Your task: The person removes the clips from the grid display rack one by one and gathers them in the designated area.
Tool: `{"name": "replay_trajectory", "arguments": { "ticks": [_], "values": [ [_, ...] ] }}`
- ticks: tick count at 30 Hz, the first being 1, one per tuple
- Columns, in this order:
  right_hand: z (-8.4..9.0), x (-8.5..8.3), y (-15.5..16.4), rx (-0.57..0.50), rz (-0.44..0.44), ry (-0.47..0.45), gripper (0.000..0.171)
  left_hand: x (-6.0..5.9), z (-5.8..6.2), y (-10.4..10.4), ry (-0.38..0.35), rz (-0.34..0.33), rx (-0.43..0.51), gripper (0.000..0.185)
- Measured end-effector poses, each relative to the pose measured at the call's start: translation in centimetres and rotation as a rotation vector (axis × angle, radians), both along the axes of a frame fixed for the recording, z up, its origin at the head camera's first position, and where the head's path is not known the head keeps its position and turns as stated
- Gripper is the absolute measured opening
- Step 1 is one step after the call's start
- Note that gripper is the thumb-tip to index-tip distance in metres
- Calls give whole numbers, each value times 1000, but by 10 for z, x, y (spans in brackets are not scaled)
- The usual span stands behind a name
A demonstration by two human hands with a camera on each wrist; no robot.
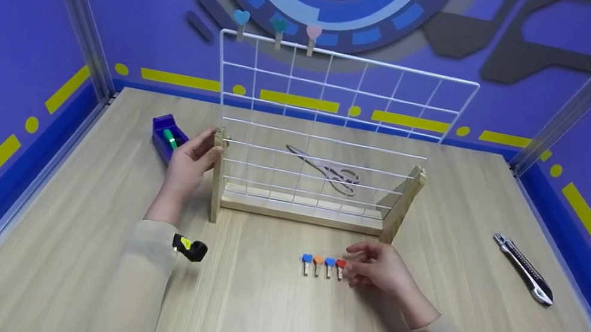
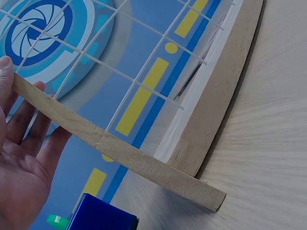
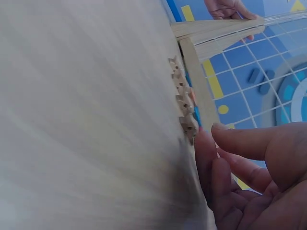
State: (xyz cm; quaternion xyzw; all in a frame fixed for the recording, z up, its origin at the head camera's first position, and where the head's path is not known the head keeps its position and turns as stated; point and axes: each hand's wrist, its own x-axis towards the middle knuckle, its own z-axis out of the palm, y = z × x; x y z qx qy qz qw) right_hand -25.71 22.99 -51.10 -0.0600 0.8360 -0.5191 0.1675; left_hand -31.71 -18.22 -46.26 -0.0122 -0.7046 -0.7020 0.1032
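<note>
A white wire grid point(image 1: 346, 87) stands in a wooden frame point(image 1: 299, 215). My left hand point(image 1: 189, 162) grips the top of the frame's left post point(image 2: 86, 127), with the thumb on one side and fingers on the other. Several small wooden clothespins with heart tops lie in a row before the frame: a blue one point(image 1: 306, 262), an orange one point(image 1: 317, 264), another blue one point(image 1: 329, 266) and a red one point(image 1: 340, 268). At the red end is my right hand point(image 1: 383, 270), its index fingertip right at that clothespin and its thumb apart from the index finger point(image 3: 206, 158).
Blue point(image 1: 241, 19), green point(image 1: 278, 28) and pink point(image 1: 312, 34) heart clothespins sit on the grid's top wire. Behind the grid lie scissors point(image 1: 331, 172). A purple holder point(image 1: 162, 127) with a green item stands left; a utility knife point(image 1: 523, 270) lies right.
</note>
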Motion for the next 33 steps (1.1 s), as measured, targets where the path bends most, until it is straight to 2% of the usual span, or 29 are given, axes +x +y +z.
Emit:
{"name": "replay_trajectory", "arguments": {
  "ticks": [5,13,21,28,33],
  "values": [
    [17,-1,1,61,-21,79,32,-1,0,0,-2,5,26,54],
    [50,-2,-1,36,-14,110,32,0,-1,0,-16,-10,16,55],
    [83,-8,-4,-6,7,212,28,0,0,-1,-34,-17,-4,56],
    [128,-11,-13,-84,-12,360,28,0,1,0,-26,-7,-6,57],
    [160,-10,-23,-167,-28,423,29,-1,-1,1,0,11,-9,54]
  ]
}}
